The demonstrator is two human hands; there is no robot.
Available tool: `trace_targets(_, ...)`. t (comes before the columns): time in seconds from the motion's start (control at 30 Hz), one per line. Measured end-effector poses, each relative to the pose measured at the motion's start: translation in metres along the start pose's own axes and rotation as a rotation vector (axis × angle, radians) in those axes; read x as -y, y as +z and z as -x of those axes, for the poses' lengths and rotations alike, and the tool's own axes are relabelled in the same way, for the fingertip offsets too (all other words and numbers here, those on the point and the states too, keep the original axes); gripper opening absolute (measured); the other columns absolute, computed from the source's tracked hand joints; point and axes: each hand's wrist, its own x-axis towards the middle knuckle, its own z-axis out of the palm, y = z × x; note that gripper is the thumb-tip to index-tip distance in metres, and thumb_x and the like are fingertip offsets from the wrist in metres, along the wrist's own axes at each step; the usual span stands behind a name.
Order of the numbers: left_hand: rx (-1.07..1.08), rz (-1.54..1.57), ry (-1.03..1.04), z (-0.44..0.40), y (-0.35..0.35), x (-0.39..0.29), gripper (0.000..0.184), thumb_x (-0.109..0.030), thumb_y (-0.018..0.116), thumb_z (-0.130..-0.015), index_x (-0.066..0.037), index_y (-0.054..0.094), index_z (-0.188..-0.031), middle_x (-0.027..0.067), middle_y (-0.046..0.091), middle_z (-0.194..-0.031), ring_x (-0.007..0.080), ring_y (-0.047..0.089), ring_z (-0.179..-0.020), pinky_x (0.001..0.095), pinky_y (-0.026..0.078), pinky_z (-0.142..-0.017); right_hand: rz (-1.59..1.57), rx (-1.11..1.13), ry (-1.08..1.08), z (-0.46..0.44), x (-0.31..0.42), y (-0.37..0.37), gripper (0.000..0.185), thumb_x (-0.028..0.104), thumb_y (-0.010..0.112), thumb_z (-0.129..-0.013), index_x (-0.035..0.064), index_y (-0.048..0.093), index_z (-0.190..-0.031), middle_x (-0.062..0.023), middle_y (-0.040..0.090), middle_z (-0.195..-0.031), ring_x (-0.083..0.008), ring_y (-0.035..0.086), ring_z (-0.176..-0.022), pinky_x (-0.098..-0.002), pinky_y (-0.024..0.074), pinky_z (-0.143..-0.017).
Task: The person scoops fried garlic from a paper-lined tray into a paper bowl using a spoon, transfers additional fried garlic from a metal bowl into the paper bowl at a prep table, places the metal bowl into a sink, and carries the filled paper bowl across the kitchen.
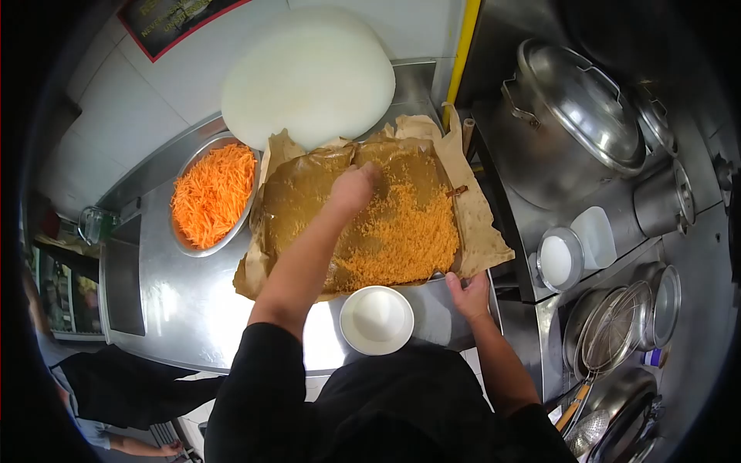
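- The metal counter (166, 309) carries the work, with the tray (438, 275) in front of the person.
- The brown paper (480, 245) lines that tray, its ragged edges standing up around the sides.
- The orange crumbs (417, 239) lie thickest in the near right part; toward the far left, brown lining shows through a thin scatter. I judge the covering to be partway along, with the left side least filled.
- The metal bowl (241, 224) on the left is heaped with orange shreds (212, 197), well apart from the crumbs.
- The white bowl (377, 320) stands just beside the tray's near edge; no food is visible in it.
- The hands: the left hand (355, 187) is curled over the tray's far middle, and I cannot tell whether it pinches crumbs; the right hand (469, 295) appears to grasp the tray's near right corner.
- The dark strip (458, 190) sits at the paper's right edge.
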Motion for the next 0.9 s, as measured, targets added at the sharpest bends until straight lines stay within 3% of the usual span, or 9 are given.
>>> trace_targets(0.07,-0.051,0.041,0.003,-0.025,0.026,0.007,0.033,-0.005,0.049,-0.09,-0.012,0.055,-0.122,0.0248,0.065,-0.103,0.0422,0.065,-0.095,0.0482,0.053,-0.083,0.024,0.005,0.001,-0.003,-0.001,0.002,0.059,0.022,0.077,-0.077,-0.0022,0.053,-0.125,-0.0219,0.063,-0.118,-0.0375,0.061,-0.111,-0.0414,0.0471,-0.095)
trace_targets(0.17,0.21,0.064,-0.019,-0.014,0.001,-0.028,0.035,-0.006,0.049,-0.09,-0.013,0.054,-0.124,0.0253,0.063,-0.11,0.0411,0.064,-0.1,0.0473,0.053,-0.084,0.068,0.009,-0.005,-0.004,0.009,-0.001,0.06,0.021,0.077,-0.077,-0.0022,0.053,-0.126,-0.0225,0.062,-0.119,-0.0382,0.06,-0.112,-0.0416,0.0467,-0.095)
trace_targets(0.37,0.311,-0.079,0.297,0.061,-0.018,-0.028,0.035,-0.009,0.054,-0.089,-0.013,0.056,-0.123,0.0261,0.063,-0.111,0.0408,0.064,-0.1,0.0462,0.053,-0.084,0.096,-0.038,-0.061,-0.006,0.021,-0.001,0.059,0.019,0.077,-0.077,-0.0021,0.052,-0.127,-0.0223,0.062,-0.12,-0.0387,0.06,-0.112,-0.042,0.0466,-0.095)
trace_targets(0.47,0.259,0.04,0.388,0.078,-0.028,-0.017,0.03,-0.009,0.051,-0.091,-0.011,0.057,-0.12,0.026,0.063,-0.109,0.0405,0.064,-0.1,0.0469,0.053,-0.083,0.099,-0.034,-0.053,-0.004,0.023,-0.002,0.06,0.02,0.077,-0.077,-0.0019,0.052,-0.127,-0.0223,0.062,-0.121,-0.0388,0.06,-0.113,-0.0421,0.0464,-0.096)
trace_targets(0.67,0.156,0.029,0.039,0.024,-0.031,-0.028,0.032,-0.007,0.047,-0.092,-0.011,0.058,-0.122,0.0257,0.064,-0.109,0.0392,0.063,-0.104,0.0475,0.052,-0.085,0.057,-0.001,-0.045,-0.004,0.012,0.001,0.06,0.018,0.077,-0.079,-0.0021,0.05,-0.129,-0.0196,0.059,-0.124,-0.0329,0.059,-0.114,-0.0394,0.0461,-0.097)
trace_targets(0.77,0.113,0.189,0.025,0.002,-0.006,-0.03,0.035,-0.006,0.047,-0.091,-0.012,0.058,-0.124,0.0264,0.064,-0.109,0.0402,0.063,-0.103,0.0476,0.052,-0.086,-0.02,0.055,0.002,-0.003,0.006,0.002,0.061,0.014,0.074,-0.083,-0.0032,0.045,-0.134,-0.0154,0.055,-0.129,-0.0255,0.056,-0.118,-0.0368,0.0446,-0.101)
trace_targets(0.83,0.187,0.135,0.069,0.011,-0.004,-0.037,0.035,-0.007,0.048,-0.091,-0.013,0.058,-0.124,0.0263,0.063,-0.11,0.0402,0.063,-0.104,0.0478,0.051,-0.087,0.005,0.09,0.013,-0.002,0.005,0.001,0.062,0.013,0.073,-0.083,-0.0028,0.043,-0.135,-0.0144,0.054,-0.13,-0.0246,0.055,-0.12,-0.0367,0.044,-0.102)
trace_targets(0.9,0.2,0.083,0.136,0.028,0.001,-0.041,0.036,-0.009,0.052,-0.089,-0.014,0.058,-0.125,0.0241,0.064,-0.106,0.0396,0.063,-0.1,0.0479,0.051,-0.085,-0.167,0.028,-0.02,-0.001,0.007,0.004,0.064,0.013,0.074,-0.084,-0.0023,0.041,-0.136,-0.0129,0.056,-0.127,-0.0215,0.057,-0.114,-0.0345,0.0464,-0.097)
